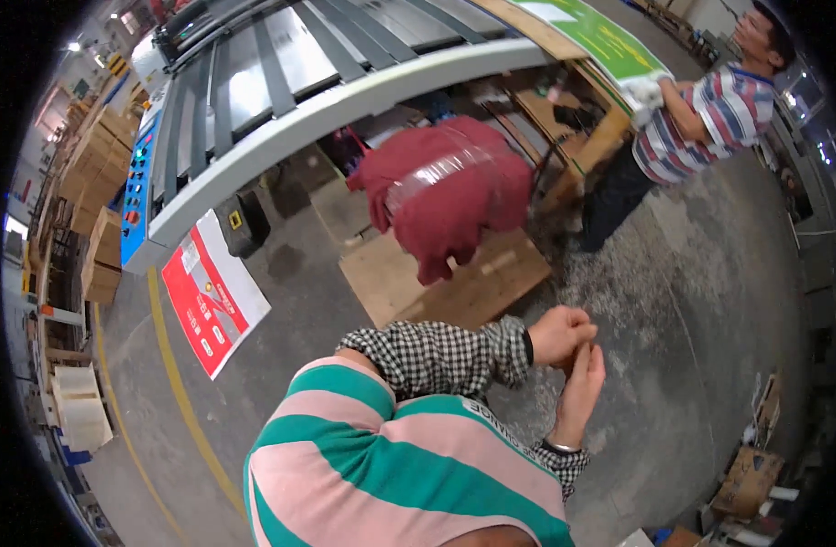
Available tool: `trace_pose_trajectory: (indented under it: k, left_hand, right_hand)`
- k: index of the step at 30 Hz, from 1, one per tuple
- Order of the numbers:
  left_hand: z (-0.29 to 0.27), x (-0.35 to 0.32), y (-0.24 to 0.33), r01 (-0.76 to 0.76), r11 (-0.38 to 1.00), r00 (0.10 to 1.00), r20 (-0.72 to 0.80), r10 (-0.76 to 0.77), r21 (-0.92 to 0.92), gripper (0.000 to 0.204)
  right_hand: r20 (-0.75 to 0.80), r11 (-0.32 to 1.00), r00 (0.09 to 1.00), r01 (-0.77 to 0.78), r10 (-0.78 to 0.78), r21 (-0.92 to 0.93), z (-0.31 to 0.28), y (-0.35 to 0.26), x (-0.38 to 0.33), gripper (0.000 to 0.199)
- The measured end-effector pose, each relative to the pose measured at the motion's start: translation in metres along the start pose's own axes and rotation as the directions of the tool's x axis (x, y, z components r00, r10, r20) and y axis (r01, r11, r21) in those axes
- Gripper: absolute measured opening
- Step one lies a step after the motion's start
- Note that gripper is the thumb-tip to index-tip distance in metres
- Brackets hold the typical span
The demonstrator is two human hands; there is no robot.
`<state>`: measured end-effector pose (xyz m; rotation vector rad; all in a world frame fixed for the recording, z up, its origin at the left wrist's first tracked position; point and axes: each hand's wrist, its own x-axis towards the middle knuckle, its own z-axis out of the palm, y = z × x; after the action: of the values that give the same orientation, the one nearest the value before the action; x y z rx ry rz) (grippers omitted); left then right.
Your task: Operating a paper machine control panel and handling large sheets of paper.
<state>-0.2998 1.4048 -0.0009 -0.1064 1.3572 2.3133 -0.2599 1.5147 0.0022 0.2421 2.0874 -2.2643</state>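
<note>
Both hands meet in front of me, right of the middle. My left hand (pixel 557 335) has its fingers curled in over the fingertips of my right hand; whether anything small lies between them is hidden. Below it, my right hand (pixel 582 387) points upward with its fingers stretched out and close together. Black-and-white checked sleeves (pixel 436 356) cover my forearms, and a bracelet rings my right wrist. Beyond my hands, a bulky dark red cloth-covered bundle (pixel 459 187), banded with clear tape, rests over a wooden board (pixel 454 283).
A large machine with dark belts (pixel 281 59) spans the far side, its blue button panel (pixel 137 191) at left. Against it leans a red-and-white printed sheet (pixel 215 296). At far right a person in a striped shirt (pixel 710 128) touches a green sheet (pixel 600 41). A cardboard box (pixel 748 481) lies lower right.
</note>
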Motion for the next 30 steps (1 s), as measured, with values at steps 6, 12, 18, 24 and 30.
trace_pose_trajectory:
  k: [6, 12, 18, 24, 30]
  left_hand:
    - [-0.072, 0.049, -0.001, 0.138, 0.966, 0.873, -0.434, -0.223, -0.219, 0.072]
    - [-0.207, 0.082, -0.021, -0.561, 0.617, 0.776, -0.610, 0.159, -0.552, 0.080]
    - [-0.201, 0.075, -0.035, -0.611, 0.630, 0.678, -0.728, 0.103, -0.480, 0.053]
    - [-0.196, 0.094, -0.032, -0.756, 0.493, 0.483, -0.875, -0.024, -0.431, 0.044]
    - [-0.226, 0.076, -0.043, -0.661, 0.590, 0.603, -0.796, 0.050, -0.463, 0.027]
  right_hand:
    - [0.020, 0.971, 0.994, -0.099, 0.106, -0.217, -0.105, -0.010, 0.019, 0.030]
    - [-0.106, 0.972, 0.975, -0.206, 0.194, -0.116, -0.123, 0.008, 0.039, 0.027]
    - [0.323, 0.880, 0.864, -0.240, 0.386, -0.411, -0.101, 0.014, 0.052, 0.023]
    - [0.275, 0.849, 0.853, -0.302, 0.444, -0.432, -0.091, 0.030, 0.075, 0.023]
    - [0.509, 0.882, 0.773, -0.133, 0.378, -0.452, -0.038, 0.021, 0.110, 0.023]
